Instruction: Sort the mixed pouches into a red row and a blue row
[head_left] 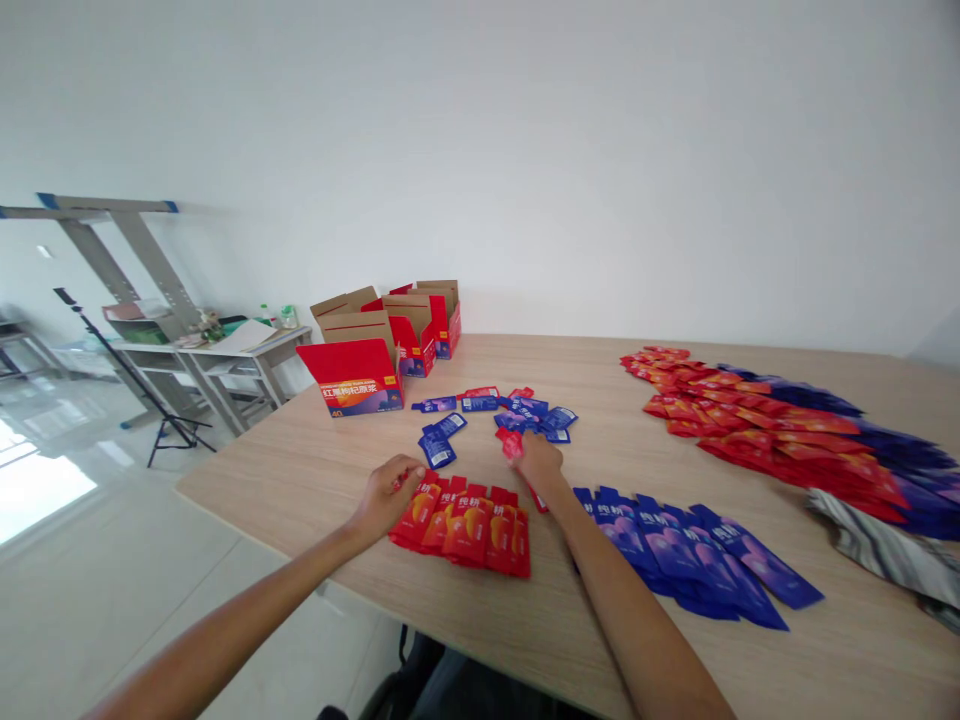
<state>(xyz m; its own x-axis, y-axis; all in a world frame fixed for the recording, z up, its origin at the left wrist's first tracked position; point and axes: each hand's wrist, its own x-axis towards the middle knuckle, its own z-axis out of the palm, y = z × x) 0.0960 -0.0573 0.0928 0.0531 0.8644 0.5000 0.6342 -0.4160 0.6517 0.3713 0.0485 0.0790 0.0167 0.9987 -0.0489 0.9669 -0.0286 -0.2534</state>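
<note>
My left hand (388, 497) is closed at the left end of a fanned row of red pouches (469, 525), its fingertips pinching the top corner of a red pouch. My right hand (541, 465) reaches further forward, fingers closed on another red pouch (511, 443) beside the loose blue pouches. Several small blue pouches (525, 407) lie in a loose cluster just beyond it. Two more blue pouches (438, 448) rest between that cluster and my left hand. Right of my right forearm, large blue pouches (675, 545) are spread in an overlapping row.
Open red cartons (360, 385) stand at the table's back left. A long heap of red pouches (757, 415) and blue pouches (900, 450) covers the right side. A striped grey cloth (885, 550) lies at the right edge. Beyond the table's left edge stands a tripod (169, 420).
</note>
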